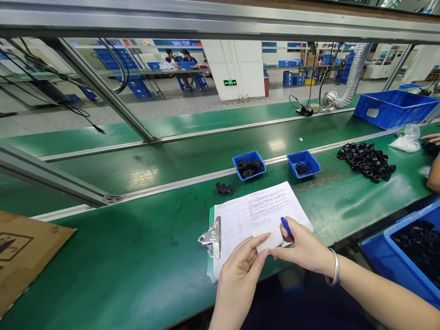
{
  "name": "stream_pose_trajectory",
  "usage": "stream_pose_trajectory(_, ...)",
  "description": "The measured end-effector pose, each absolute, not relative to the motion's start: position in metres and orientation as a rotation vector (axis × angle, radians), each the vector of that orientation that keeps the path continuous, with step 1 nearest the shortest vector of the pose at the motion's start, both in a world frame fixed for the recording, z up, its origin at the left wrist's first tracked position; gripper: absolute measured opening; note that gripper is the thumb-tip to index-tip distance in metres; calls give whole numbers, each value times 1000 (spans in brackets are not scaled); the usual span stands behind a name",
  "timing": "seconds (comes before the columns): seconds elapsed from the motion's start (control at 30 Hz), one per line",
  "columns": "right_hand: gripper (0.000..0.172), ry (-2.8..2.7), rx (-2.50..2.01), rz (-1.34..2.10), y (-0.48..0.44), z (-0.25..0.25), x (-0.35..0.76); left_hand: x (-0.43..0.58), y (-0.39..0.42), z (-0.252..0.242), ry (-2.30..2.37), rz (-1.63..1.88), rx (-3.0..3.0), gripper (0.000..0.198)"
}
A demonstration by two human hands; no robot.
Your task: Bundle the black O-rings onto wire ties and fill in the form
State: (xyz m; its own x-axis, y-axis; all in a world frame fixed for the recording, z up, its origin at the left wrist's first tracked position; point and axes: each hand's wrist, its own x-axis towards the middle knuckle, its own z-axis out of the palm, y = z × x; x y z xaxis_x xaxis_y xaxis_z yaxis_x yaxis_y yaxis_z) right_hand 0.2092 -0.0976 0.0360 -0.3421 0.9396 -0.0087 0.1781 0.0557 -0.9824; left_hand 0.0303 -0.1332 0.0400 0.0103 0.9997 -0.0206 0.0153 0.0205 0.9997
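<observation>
My left hand (242, 268) pinches a small white piece of paper (266, 242) between thumb and fingers. From the other side my right hand (299, 243) grips a blue pen (285, 225), its thumb at the edge of the white paper. Both hands are over a clipboard (213, 238) with a metal clip on its left side. Printed sheets (237, 229) with handwriting lie on that board. The pen's lower part is hidden by my right hand.
Two small blue bins (249, 166) of black rings stand behind the clipboard. Black round parts (367, 160) are heaped at right, near a plastic bag (407, 139) and another person's arm (433, 174). A cardboard box (29, 252) is at left, a blue crate (374, 250) at lower right.
</observation>
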Motion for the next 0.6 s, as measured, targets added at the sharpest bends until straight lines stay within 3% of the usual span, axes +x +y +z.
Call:
stream_pose_trajectory(0.27,48,-1339,-889,1782,-99,41,210,27,-134,46,1219,1140,1066,36)
stream_pose_trajectory(0.6,38,-1467,-1037,1461,-87,56,242,9,-137,60,1322,1177,1008,37)
